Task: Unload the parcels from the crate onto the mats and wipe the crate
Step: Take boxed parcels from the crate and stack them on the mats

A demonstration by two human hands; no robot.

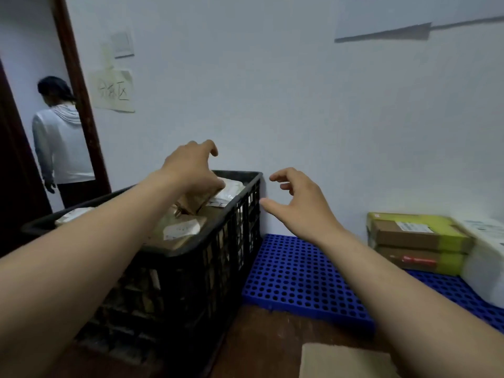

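A black slatted crate [218, 257] stands on the floor at the left, filled with several parcels: brown cardboard boxes [177, 230] and white bags [231, 190]. My left hand [191, 167] hovers over the crate's far end with fingers loosely curled, holding nothing. To the right of the crate's rim my right hand [297, 203] is raised in the air above the blue perforated mat [294, 279], fingers spread and bent, empty. On the mats at the right lie two stacked brown-and-green boxes [414, 241] and a white parcel [488, 257].
A white wall runs close behind the crate and mats. At the far left a doorway with a dark frame [79, 99] shows a person in a white top [62, 143] facing away. A flat cardboard piece [343, 361] lies on the brown floor at the bottom.
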